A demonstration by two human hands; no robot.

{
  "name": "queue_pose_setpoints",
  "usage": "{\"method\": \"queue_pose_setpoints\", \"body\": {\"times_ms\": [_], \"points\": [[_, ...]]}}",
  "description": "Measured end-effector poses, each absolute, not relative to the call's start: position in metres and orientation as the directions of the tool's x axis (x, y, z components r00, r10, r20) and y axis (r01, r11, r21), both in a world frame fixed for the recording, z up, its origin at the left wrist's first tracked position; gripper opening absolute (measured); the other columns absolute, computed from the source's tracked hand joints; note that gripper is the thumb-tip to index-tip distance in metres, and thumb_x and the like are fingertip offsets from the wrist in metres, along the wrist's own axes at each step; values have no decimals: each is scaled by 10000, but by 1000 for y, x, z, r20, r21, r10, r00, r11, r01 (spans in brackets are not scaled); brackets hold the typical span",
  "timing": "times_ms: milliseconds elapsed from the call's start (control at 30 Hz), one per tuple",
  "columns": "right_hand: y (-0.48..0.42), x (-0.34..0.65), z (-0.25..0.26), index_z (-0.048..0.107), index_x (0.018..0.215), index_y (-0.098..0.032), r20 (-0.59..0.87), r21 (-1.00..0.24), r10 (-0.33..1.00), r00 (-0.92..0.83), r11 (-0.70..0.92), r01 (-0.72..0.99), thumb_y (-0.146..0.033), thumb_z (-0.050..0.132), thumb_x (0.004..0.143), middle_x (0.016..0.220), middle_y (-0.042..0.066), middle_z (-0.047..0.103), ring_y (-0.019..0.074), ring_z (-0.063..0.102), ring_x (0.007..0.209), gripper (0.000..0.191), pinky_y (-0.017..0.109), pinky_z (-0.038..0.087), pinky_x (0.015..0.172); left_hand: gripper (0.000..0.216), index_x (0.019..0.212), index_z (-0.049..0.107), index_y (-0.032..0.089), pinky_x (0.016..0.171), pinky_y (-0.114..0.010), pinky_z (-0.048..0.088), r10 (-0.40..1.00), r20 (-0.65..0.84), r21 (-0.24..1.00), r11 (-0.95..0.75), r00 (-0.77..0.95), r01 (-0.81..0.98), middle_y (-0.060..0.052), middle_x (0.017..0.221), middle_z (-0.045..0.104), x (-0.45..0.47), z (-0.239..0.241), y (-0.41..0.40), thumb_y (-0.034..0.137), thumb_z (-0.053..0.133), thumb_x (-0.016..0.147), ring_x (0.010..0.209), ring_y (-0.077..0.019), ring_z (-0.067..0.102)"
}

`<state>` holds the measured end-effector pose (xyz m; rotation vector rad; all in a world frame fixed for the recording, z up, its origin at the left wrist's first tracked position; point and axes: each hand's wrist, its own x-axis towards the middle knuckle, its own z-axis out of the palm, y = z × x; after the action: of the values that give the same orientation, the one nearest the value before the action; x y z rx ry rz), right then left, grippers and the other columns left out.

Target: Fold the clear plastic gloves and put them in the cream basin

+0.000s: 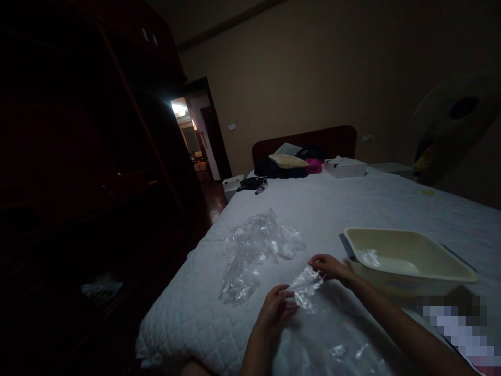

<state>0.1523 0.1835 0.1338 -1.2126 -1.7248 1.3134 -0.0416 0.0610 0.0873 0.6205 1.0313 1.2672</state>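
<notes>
A clear plastic bag (307,290) stretches between my two hands above the white quilted bed. My left hand (278,305) has its fingers curled on the bag's left edge. With thumb and fingers pinched, my right hand (326,266) grips the bag's upper right edge. Loose clear plastic (332,334) spreads on the bed below my hands. Just beyond lies a crumpled heap of clear plastic bags (254,250). To the right of my right hand stands a cream plastic tub (415,282) with grey handles, and a small piece of clear plastic (370,257) lies inside it.
The bed (188,297) ends at the left beside a dark floor. Dark clothes, a cushion (289,161) and a white box (345,167) sit near the headboard (305,141). A fan (450,115) stands at the right. A doorway opens at the back left.
</notes>
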Motion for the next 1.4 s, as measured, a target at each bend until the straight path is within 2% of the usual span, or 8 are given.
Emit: {"method": "queue_pose_setpoints", "body": {"times_ms": [133, 300, 467, 567, 700, 800, 1000, 1400], "points": [[210, 127, 101, 585, 637, -164, -28, -910, 936, -350, 121, 396, -396, 636, 626, 458, -36, 558, 109, 479, 375, 238, 218, 358, 399, 509, 983, 531, 164, 661, -274, 471, 952, -305, 815, 247, -25, -525, -64, 886, 618, -43, 64, 69, 372, 751, 573, 723, -161, 615], [228, 106, 78, 587, 807, -195, 124, -812, 937, -326, 285, 510, -279, 612, 656, 543, -54, 560, 141, 539, 538, 175, 241, 383, 538, 664, 1169, 438, 176, 799, -325, 443, 925, -346, 866, 250, -159, -434, -139, 1132, 547, -45, 53, 65, 381, 726, 607, 895, -225, 609], [222, 101, 66, 582, 901, -191, 227, -699, 904, -363, 411, 585, -298, 605, 684, 683, -5, 615, 184, 576, 658, 243, 285, 415, 629, 463, 1164, 551, 180, 1069, -391, 213, 921, 133, 983, -75, -365, 170, -137, 1308, 460, -58, 49, 49, 337, 633, 737, 1255, -298, 348], [215, 101, 64, 561, 1035, -165, 285, -648, 886, -367, 460, 608, -334, 548, 747, 875, 75, 653, 224, 604, 797, 334, 336, 447, 724, 405, 1205, 540, 209, 1080, -443, 209, 910, 380, 808, -239, -167, 538, -95, 1347, 436, -62, 32, 48, 304, 545, 811, 1276, -286, 330], [203, 115, 64, 443, 1251, -128, 360, -600, 875, -325, 483, 638, -360, 440, 826, 1211, 167, 545, 264, 508, 1107, 484, 407, 386, 931, 374, 1206, 525, 207, 991, -493, 351, 795, 606, 421, -282, -37, 862, -81, 1291, 504, -61, 4, 52, 267, 498, 838, 1204, -273, 438], [184, 143, 57, 424, 1291, -132, 406, -511, 853, -329, 510, 692, -375, 376, 867, 1260, 159, 518, 260, 479, 1156, 491, 419, 367, 975, 365, 1214, 517, 197, 976, -467, 383, 774, 633, 287, -239, 3, 928, -80, 1302, 493, -59, -1, 50, 223, 452, 856, 1204, -256, 439], [150, 196, 32, 511, 1246, -187, 364, -268, 820, -441, 545, 794, -442, 384, 875, 1288, 122, 519, 268, 464, 1188, 468, 467, 342, 1007, 368, 1215, 525, 167, 971, -468, 392, 801, 599, 279, -209, 1, 937, -102, 1306, 485, -57, 10, 46, 210, 414, 866, 1203, -264, 439], [151, 219, 31, 504, 1228, -140, 448, -262, 836, -316, 461, 848, -331, 350, 889, 1234, 151, 555, 255, 522, 1131, 418, 422, 411, 965, 413, 1256, 481, 144, 955, -480, 400, 804, 589, 211, -254, 85, 944, -139, 1327, 451, -65, 4, 49, 174, 436, 846, 1211, -284, 425]]}}
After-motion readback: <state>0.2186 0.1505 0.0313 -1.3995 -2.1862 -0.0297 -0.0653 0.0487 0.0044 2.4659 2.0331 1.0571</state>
